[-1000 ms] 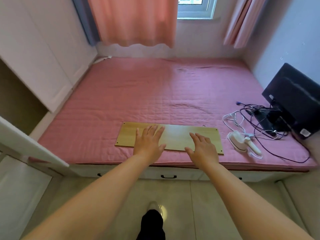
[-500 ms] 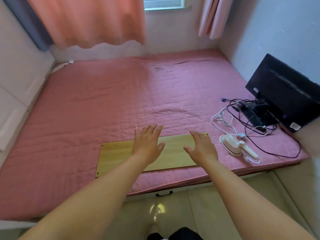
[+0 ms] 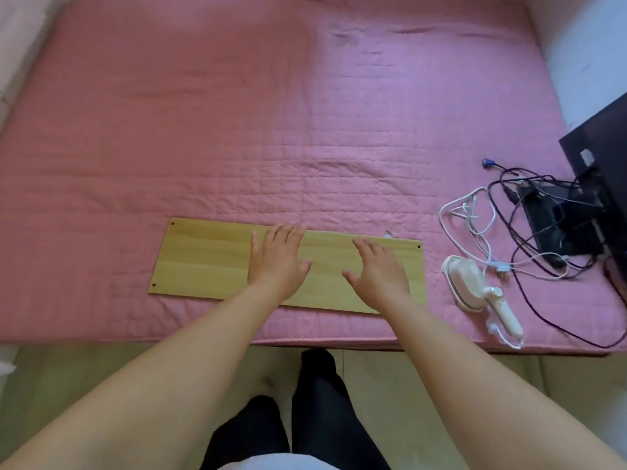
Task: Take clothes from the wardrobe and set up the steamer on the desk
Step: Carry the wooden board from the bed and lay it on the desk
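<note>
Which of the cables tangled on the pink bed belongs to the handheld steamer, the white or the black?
The white cable: it loops back to the white handheld steamer. The black cables run toward the black monitor.

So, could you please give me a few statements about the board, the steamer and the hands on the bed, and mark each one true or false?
1. Both hands, left hand and right hand, lie open over the wooden board. True.
2. The right hand grips the steamer. False: the steamer lies untouched on the pink mattress, to the right of the board.
3. The board lies flat near the front edge of the mattress. True.
4. Folded clothes sit on the board. False: no clothes show on it.
5. The steamer's white cord is neatly wound round its handle. False: it lies in loose loops beside black cables.
</note>
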